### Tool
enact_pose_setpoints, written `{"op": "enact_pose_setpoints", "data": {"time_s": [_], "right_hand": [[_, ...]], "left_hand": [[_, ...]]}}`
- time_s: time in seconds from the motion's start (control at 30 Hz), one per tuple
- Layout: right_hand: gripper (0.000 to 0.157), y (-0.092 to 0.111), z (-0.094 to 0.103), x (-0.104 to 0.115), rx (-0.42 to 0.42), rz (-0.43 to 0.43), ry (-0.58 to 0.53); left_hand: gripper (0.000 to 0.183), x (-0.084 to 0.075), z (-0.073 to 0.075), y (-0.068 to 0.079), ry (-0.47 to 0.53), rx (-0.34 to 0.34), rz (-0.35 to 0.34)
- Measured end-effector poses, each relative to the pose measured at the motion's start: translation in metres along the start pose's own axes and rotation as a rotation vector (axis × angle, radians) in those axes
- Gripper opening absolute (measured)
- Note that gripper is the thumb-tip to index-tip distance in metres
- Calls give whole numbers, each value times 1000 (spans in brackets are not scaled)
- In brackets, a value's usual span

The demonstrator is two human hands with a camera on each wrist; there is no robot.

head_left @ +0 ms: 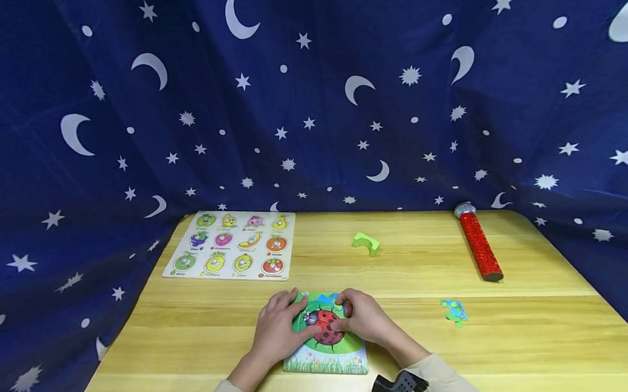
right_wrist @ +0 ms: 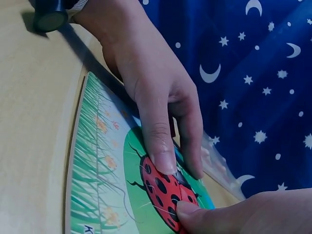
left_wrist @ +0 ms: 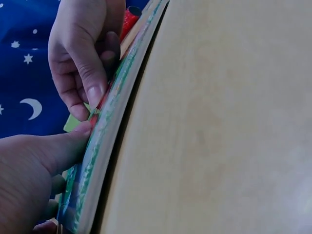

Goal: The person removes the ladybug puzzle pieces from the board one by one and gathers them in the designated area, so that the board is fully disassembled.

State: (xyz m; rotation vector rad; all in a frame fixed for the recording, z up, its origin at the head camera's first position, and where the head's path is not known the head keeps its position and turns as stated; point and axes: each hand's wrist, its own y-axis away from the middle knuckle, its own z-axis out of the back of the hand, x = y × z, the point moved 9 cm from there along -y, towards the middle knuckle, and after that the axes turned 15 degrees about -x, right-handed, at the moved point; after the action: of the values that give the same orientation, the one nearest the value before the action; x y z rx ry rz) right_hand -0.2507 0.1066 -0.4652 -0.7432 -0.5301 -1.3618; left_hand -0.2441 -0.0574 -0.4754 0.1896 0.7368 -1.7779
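Across the surface (head_left: 526,339), a fruit board (head_left: 229,265) lies beyond the left grip (head_left: 279,329). The ladybird puzzle (head_left: 331,365) sits under that grip, which holds its left edge, and under the right grip (head_left: 368,321), thumb pressing; whether that one pinches anything I can't tell. Right of it lies a loose piece (head_left: 454,310). A lopsided push might pop neighbouring pieces up. Tiny captions mark the fruits; the puzzle bears a K (right_wrist: 88,229).

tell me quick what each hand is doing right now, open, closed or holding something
Left hand: holding the ladybug jigsaw puzzle, thumb on top.
Right hand: thumb touching the puzzle, fingers curled; whether it grips anything cannot be told.
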Motion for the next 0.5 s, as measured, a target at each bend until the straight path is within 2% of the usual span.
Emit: {"op": "enact_pose_setpoints", "data": {"time_s": [0.13,0.23,0.37,0.43,0.5], "right_hand": [[38,0,1,0,-12,-9,-31],[36,2,2,-2,-19,-40,-104],[25,2,2,-11,-38,-120,-223],[20,1,2,-14,-59,-144,-246],[18,0,4,-14,-92,-130,-229]], "left_hand": [[68,-1,2,0,0,-6,-7],[68,-2,2,1,10,4,-2],[68,-2,1,3,17,12,4],[69,-2,1,3,14,9,0],[69,-3,2,4,15,6,-6]]}}
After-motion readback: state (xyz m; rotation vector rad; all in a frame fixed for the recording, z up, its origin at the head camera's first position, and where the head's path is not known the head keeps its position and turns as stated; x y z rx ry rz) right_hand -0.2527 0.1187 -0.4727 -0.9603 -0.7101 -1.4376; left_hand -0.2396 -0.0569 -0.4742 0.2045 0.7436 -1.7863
